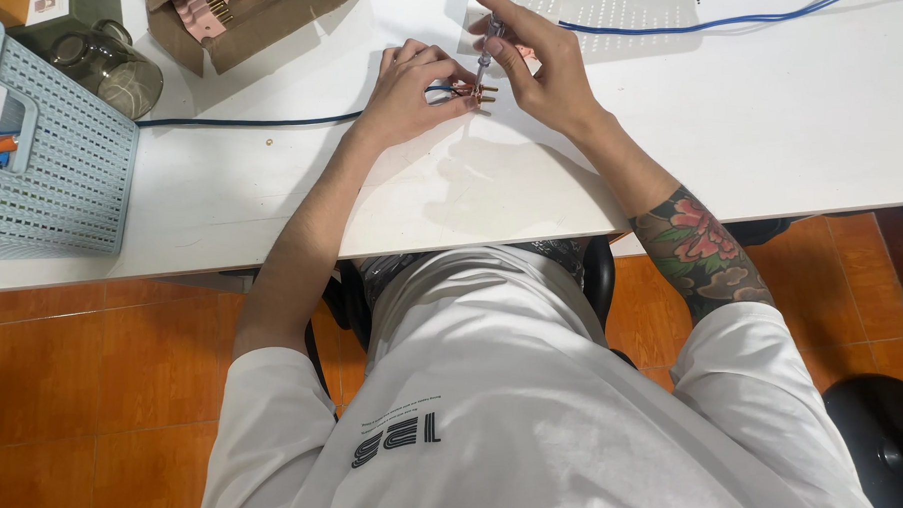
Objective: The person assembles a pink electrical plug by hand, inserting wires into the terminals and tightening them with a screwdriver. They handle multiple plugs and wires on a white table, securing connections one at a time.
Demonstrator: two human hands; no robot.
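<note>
Two hands meet over one small job near the far middle of our white table point(224, 191). Our left hand point(409, 90) lies flat-fingered on the tabletop, pinning down the end of a dark blue cable point(246, 123), where a small plug piece with brass prongs point(485, 93) sticks out just past our fingertips. Our right hand point(540, 65) is closed around a slim screwdriver with a clear handle point(490, 40), held almost upright, its tip down on the plug piece. So both hands are gripping: the left presses the cable end and plug against the table, the right pinches the screwdriver between thumb and fingers.

From the plug the dark blue cable runs left across the table towards a pale blue plastic basket point(59, 185) at the left edge; we cannot make out what lies inside it beyond something orange. One tiny brass part point(269, 138) lies alone on the table just below the cable. Behind the basket stands a dark glass jar point(113, 69), and next to it an open cardboard box point(250, 17) holding pink and brass pieces. Beyond our right hand we see a white perforated plate point(620, 15) with a brighter blue cable point(700, 25) crossing it. Below the table edge are our white shirt, a black chair and an orange tiled floor point(86, 391).
</note>
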